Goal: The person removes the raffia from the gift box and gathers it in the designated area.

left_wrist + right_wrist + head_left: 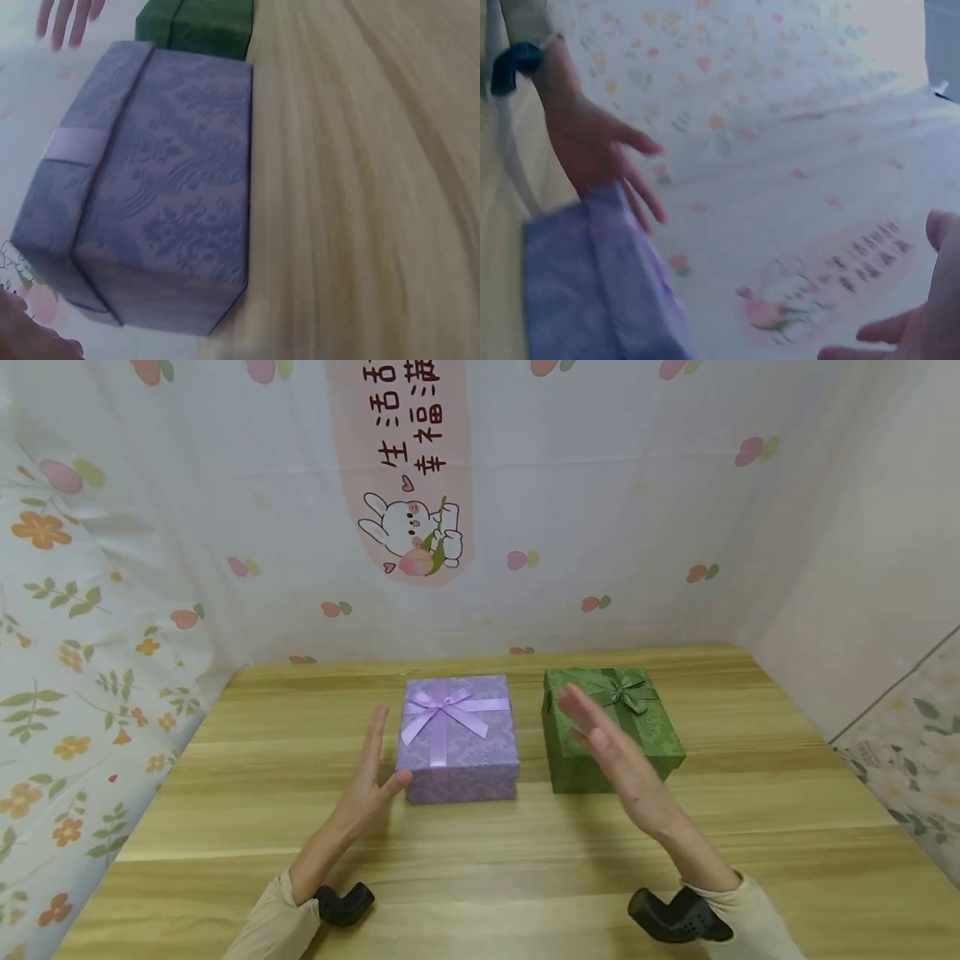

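Observation:
A lilac gift box [480, 743] with a ribbon bow on its lid stands on the wooden table, its lid on. My left hand [360, 797] is at its left side, fingers straight and thumb held apart near the front left corner; whether the thumb touches the box I cannot tell. To the right stands a green gift box [573, 777] with a green bow, also lidded. Over it, with fingers extended, my right hand [630, 768] hides part of the lid and front. Neither hand holds anything. The left wrist view shows the lilac box [172, 165] close up.
A narrow gap of wooden tabletop [534, 760] separates the two boxes. Behind the table hangs a white patterned cloth [645, 527] with a rabbit drawing. Flowered cloth [97, 610] covers the left side. Black devices [345, 904] sit at both wrists.

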`<state>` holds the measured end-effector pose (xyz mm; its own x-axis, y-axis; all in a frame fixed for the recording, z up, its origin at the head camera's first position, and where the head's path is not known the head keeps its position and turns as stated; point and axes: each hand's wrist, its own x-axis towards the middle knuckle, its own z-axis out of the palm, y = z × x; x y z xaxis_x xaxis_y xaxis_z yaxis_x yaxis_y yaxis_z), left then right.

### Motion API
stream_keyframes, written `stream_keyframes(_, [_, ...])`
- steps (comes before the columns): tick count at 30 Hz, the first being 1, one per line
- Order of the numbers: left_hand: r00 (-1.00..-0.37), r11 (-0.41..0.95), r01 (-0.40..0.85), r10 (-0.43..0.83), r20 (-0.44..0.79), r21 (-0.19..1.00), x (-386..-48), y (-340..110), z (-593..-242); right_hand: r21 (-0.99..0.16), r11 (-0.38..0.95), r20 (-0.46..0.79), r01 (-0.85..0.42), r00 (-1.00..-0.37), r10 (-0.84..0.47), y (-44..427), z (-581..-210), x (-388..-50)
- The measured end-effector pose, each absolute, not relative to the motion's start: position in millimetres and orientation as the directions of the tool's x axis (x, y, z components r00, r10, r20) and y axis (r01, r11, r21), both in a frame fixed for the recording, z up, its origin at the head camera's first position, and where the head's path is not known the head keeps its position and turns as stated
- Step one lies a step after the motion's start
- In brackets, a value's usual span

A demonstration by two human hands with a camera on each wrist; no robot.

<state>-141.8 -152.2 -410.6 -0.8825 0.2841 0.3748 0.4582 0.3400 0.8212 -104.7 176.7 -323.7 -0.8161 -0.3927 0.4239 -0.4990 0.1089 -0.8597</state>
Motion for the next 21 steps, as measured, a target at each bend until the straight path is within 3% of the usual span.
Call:
stream_keyframes(8, [-0.908,0.253,0.372,0.301,0.293,0.893,-147,-144,-418,-0.938,0.242,0.19,-0.25,-0.951,-0.245,115,-358,-128])
stream_keyframes(12, [-0.91,0.332,0.376,0.306,0.278,0.865,-148,-138,-422,-0.898,0.42,0.049,-0.133,-0.978,-0.205,108,-371,-133])
stream_keyframes(15, [-0.91,0.34,0.383,0.299,0.287,0.859,-148,-136,-425,-0.878,0.474,-0.048,-0.064,-0.974,-0.221,109,-378,-135])
stream_keyframes(21, [-0.914,0.237,0.349,0.298,0.275,0.906,-150,-139,-429,-0.868,0.471,-0.004,-0.159,-0.945,-0.327,114,-388,-140])
